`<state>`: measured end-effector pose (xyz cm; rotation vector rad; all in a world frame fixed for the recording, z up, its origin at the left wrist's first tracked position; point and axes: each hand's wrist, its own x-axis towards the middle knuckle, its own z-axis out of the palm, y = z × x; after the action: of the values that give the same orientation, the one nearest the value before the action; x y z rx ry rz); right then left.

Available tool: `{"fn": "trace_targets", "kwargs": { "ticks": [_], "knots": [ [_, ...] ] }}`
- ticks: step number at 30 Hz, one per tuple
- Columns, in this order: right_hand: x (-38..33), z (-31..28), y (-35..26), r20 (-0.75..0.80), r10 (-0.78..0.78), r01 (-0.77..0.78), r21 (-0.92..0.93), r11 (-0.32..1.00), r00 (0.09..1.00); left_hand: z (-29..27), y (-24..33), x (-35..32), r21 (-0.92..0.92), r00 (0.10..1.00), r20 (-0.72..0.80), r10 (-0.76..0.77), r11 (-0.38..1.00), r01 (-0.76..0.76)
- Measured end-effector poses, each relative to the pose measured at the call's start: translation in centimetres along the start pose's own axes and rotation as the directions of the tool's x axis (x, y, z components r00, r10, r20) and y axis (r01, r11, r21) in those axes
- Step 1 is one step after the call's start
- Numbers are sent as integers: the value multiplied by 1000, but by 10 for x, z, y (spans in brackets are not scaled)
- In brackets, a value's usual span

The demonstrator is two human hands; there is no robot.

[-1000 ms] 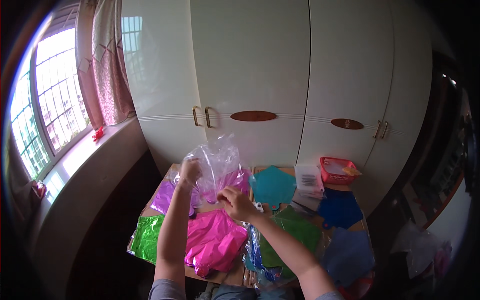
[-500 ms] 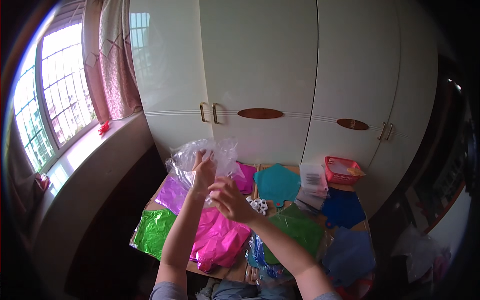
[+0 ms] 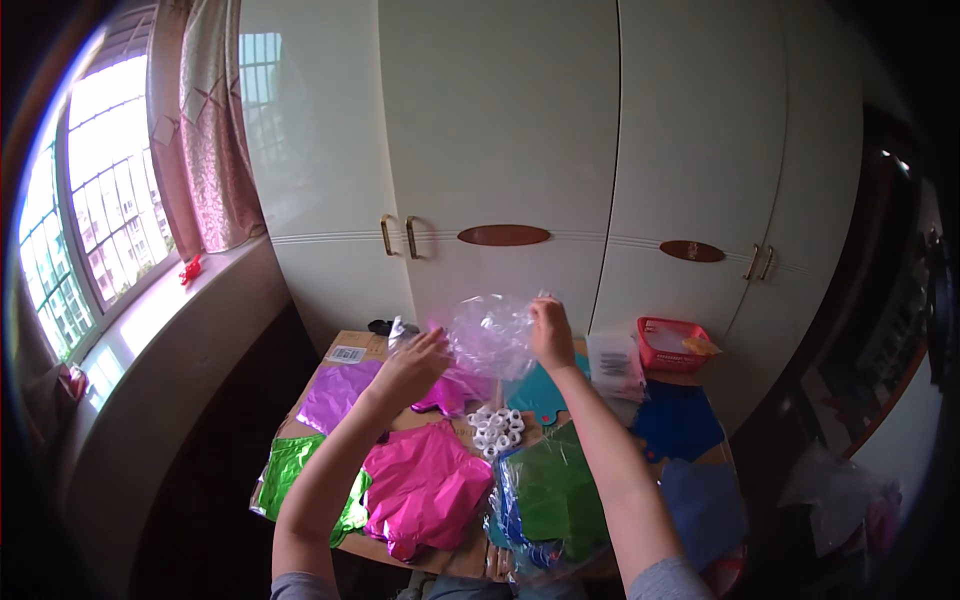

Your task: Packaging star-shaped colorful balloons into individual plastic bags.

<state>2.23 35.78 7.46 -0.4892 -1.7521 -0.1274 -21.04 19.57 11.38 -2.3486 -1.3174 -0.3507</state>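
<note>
A crumpled clear plastic bag (image 3: 492, 338) is stretched in the air between my hands, over the far part of the table. My right hand (image 3: 552, 332) is closed in a fist on the bag's upper right edge. At the bag's left side is my left hand (image 3: 415, 360), its fingers pressed together against the film and its thumb hidden. Beneath lie a pile of small white rings (image 3: 494, 430), a bright pink foil piece (image 3: 425, 485), and a smaller magenta foil piece (image 3: 445, 393) partly behind the bag.
Purple foil (image 3: 340, 395) and green foil (image 3: 287, 470) lie at left. Clear-wrapped green sheets (image 3: 555, 490), a teal sheet (image 3: 535, 398) and a dark blue sheet (image 3: 678, 415) lie right of centre. A red basket (image 3: 672, 345) stands at the back right before the white cabinet (image 3: 500, 120).
My right hand has risen and moved right to the bag's edge. My left hand has come down, and the bag has shifted right between them. The white rings are now uncovered.
</note>
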Motion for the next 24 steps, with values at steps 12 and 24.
{"fn": "trace_targets", "kwargs": {
  "ticks": [12,24],
  "knots": [
    [-99,-82,88,95,229,-184,-341,922,969,-136,157,-13,-139,900,-249,358,906,-399],
    [-152,-156,-167,820,26,-56,8,998,571,-217,210,-86,210,753,-655,67,973,96]
  ]
}}
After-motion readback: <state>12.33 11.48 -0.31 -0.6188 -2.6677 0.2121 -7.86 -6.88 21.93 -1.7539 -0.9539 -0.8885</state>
